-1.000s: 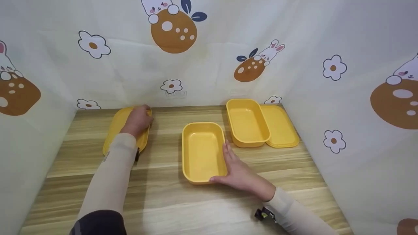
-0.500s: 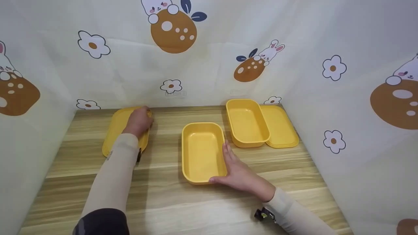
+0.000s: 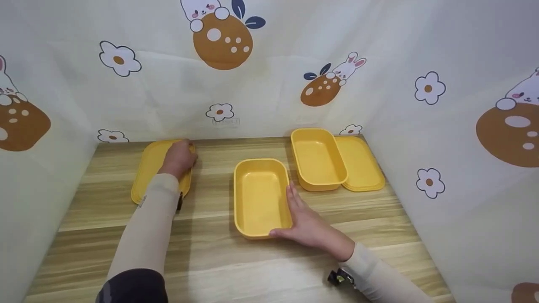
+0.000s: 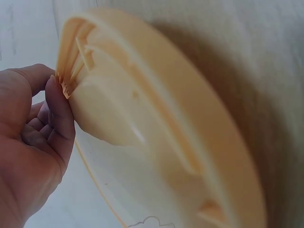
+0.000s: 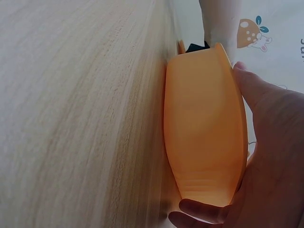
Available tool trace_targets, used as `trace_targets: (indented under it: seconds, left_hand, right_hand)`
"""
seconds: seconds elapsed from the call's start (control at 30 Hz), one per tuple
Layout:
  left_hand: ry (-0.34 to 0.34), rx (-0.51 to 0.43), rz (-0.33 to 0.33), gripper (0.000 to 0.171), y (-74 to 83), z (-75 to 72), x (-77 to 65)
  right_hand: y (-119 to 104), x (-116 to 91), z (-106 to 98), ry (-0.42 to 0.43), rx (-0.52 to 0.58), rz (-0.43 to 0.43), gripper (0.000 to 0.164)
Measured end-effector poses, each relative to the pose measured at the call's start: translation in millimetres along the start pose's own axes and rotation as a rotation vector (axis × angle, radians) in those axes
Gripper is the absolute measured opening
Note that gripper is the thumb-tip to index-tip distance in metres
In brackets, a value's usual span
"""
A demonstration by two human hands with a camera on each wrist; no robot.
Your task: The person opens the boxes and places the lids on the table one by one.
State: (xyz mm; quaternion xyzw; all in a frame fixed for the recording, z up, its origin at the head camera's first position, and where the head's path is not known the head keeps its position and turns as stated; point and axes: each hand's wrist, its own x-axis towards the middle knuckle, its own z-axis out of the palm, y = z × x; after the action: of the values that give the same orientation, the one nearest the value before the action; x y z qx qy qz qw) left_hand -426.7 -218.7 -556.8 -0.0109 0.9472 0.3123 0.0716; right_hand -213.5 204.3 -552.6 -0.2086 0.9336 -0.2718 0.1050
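My left hand (image 3: 180, 157) pinches the edge of a yellow lid (image 3: 150, 168) at the back left of the table. From the left wrist view, thumb and fingertips hold the rim of that lid (image 4: 156, 61), with its ridged inner side showing. Mid-table stands a yellow lunch box (image 3: 261, 200) with nothing in it. My right hand (image 3: 310, 226) holds it at its near right corner, thumb at the front rim and fingers along the right side. The right wrist view shows the hand (image 5: 270, 128) spanning the wall of the box (image 5: 204, 123).
A second yellow box (image 3: 318, 160) stands at the back right, partly over another yellow lid (image 3: 363, 164). Patterned cloth walls (image 3: 269, 84) close off the back and both sides of the wooden table (image 3: 227, 273).
The lid and my left hand have shifted very slightly toward me. My right hand and the middle box stay in place.
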Motion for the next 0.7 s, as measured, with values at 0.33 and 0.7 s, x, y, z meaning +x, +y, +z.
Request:
trace_targets:
  seconds: [0.33,0.7]
  left_hand:
    - [0.01,0.005,0.021,0.055,1.3,0.6,-4.4]
    - [-0.01,0.004,0.016,0.056,-0.1,2.1,-5.5]
  right_hand:
    - [-1.0,-1.1,-0.4,0.0,0.01,-0.004,0.143]
    - [-2.5,-1.5,-1.2,-0.001,0.01,0.001,0.143]
